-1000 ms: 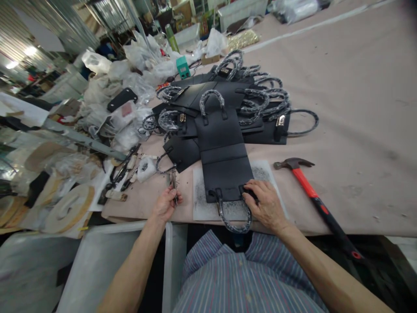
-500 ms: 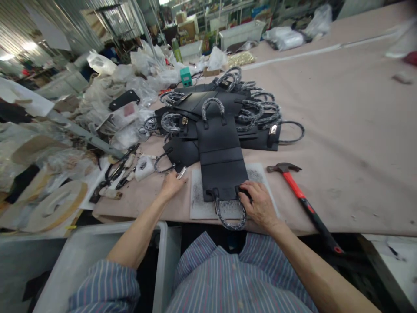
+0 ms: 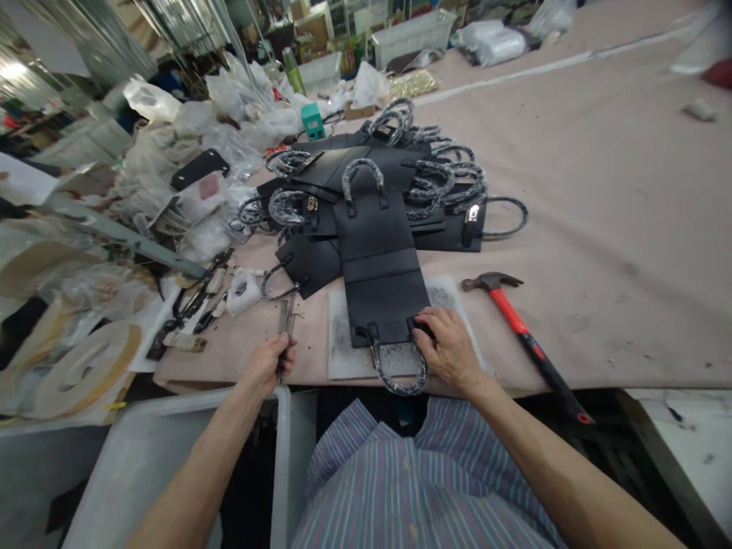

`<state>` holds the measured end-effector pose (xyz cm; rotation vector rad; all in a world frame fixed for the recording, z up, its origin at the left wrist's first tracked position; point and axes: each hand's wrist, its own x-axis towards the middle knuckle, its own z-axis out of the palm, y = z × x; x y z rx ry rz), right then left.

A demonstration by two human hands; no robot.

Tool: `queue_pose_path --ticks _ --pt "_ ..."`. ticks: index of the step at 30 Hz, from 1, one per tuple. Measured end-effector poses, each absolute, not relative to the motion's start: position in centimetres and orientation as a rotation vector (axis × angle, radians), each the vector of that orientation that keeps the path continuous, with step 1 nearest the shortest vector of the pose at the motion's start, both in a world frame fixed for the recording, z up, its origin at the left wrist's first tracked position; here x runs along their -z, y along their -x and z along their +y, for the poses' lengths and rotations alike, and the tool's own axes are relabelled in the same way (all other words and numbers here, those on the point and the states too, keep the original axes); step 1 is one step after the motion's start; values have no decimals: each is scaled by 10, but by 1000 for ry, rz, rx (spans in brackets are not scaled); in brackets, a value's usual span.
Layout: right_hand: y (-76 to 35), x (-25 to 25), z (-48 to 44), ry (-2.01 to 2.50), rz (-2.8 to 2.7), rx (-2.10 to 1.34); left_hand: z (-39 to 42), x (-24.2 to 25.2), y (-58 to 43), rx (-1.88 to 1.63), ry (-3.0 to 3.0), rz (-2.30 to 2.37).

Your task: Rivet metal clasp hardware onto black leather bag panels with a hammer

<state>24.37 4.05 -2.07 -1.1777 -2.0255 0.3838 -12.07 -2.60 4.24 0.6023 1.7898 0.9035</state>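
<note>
A long black leather bag panel [image 3: 380, 259] lies flat in front of me, its near end on a grey speckled work pad [image 3: 348, 351]. A wrapped loop handle [image 3: 397, 375] hangs off that near end. My right hand [image 3: 451, 349] presses down on the panel's right handle tab, fingers curled over it. My left hand [image 3: 266, 363] is closed around a slim metal tool [image 3: 285, 326] that points away from me, just left of the pad.
A red-handled hammer [image 3: 523, 332] lies right of the pad. Several more black panels with wrapped handles [image 3: 423, 179] are piled behind. Scissors and small tools [image 3: 197, 301], plastic bags and tape rolls [image 3: 85, 366] clutter the left. A grey bin [image 3: 171, 457] stands below the table edge.
My left hand reached forward onto the table half a second ago, then drew back toward the table edge gripping the metal tool. My right hand stayed on the handle tab.
</note>
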Motion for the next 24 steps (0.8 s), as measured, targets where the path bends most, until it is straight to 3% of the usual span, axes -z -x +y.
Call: queue_pose_path --ticks 4,9,24 --pt "-244 19 39 1203 -2025 -414 -16 -45 85 -1159 -318 1477" --pt "-244 18 38 1233 -2025 -410 13 -43 26 -1261 -458 1292" --pt "-245 15 40 1248 -2024 -448 38 -6 -17 -1324 -930 1308"
